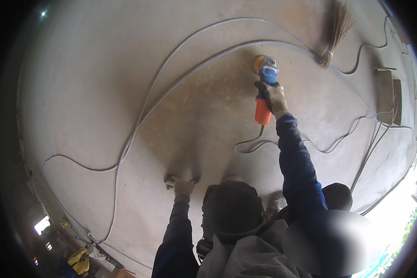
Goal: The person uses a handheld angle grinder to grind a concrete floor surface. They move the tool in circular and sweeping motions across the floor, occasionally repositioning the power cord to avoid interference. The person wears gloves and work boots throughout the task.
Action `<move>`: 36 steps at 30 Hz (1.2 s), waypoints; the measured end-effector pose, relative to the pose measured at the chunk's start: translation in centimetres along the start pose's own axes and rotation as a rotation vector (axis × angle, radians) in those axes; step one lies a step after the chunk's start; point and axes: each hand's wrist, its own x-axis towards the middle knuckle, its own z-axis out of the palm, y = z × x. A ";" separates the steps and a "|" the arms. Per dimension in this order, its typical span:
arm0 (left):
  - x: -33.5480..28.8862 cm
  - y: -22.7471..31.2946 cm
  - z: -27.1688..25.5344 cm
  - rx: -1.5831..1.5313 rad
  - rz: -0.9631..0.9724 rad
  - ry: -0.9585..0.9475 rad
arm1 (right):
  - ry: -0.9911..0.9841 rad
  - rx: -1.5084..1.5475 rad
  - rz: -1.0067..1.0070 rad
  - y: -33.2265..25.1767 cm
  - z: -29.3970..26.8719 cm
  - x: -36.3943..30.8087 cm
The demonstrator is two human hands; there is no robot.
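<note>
In a pale, dirty work glove, my right hand (277, 98) is closed round the body of an angle grinder (262, 111). The grinder has an orange rear housing, a blue front part and a grey metal head. An orange-yellow disc sits on that head, over the floor; I cannot tell if it touches. My left hand (184, 187), also gloved, is low at left of centre, near my knees. Its fingers close on a small dark object (169, 180) whose kind is not clear. Dark pieces show on both sides of that glove.
The grinder's grey cord (264, 142) snakes right across the concrete floor (204, 106). Thicker cables (160, 76) loop at left and above. A straw broom (337, 34) lies at upper right, and a grey box-like block (384, 97) stands at right. Yellow gloves (79, 261) lie at lower left.
</note>
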 end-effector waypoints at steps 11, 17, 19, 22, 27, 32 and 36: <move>-0.7 -0.1 -1.5 0.030 0.015 0.001 | -0.072 -0.313 -0.415 1.9 3.9 -3.2; -4.0 6.7 -2.2 0.258 -0.109 0.038 | 0.026 -0.127 -0.056 0.0 -1.3 -1.3; -2.0 4.1 -1.0 0.211 -0.057 0.013 | -0.056 -0.146 -0.119 1.4 -0.8 -4.6; 2.2 -2.3 -0.7 0.079 0.053 -0.007 | -0.207 -0.325 -0.162 1.7 4.6 -7.6; 1.1 1.0 0.4 0.108 0.058 0.048 | -0.089 -0.301 -0.244 1.8 1.1 -3.8; -1.7 4.7 -1.0 0.104 0.293 0.118 | 0.045 -0.019 -0.106 1.9 -5.8 -2.4; -8.9 15.6 3.0 -0.160 0.847 0.121 | 0.202 -0.004 0.058 4.7 -11.8 -7.6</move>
